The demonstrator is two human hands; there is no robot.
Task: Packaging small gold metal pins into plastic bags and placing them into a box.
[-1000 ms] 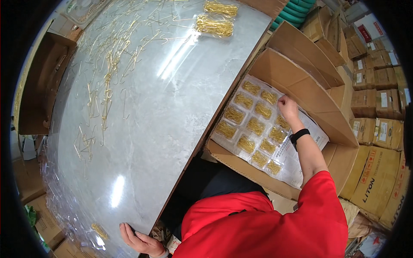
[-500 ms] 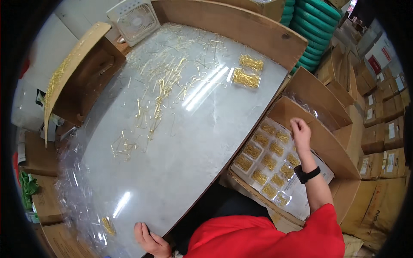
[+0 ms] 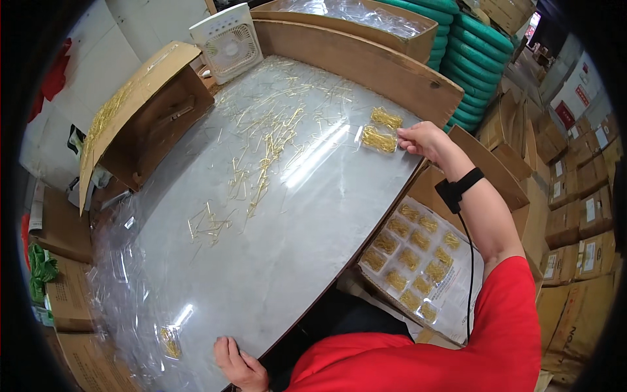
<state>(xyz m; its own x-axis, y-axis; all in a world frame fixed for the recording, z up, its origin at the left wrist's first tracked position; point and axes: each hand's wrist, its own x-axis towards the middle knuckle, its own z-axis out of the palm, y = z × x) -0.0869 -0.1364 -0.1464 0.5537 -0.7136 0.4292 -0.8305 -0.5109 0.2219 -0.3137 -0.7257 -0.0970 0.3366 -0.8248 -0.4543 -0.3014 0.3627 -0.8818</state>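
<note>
Now I see the right hand (image 3: 418, 138) moved to a clear plastic pack of golden hooks (image 3: 377, 139), grip unclear; the left hand (image 3: 240, 366) lies released. Brown cardboard boxes (image 3: 567, 262) bear white labels (image 3: 590, 255).

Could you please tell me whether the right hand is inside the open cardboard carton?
No, the right hand is at a clear pack of gold wire hooks on the grey table.
</note>
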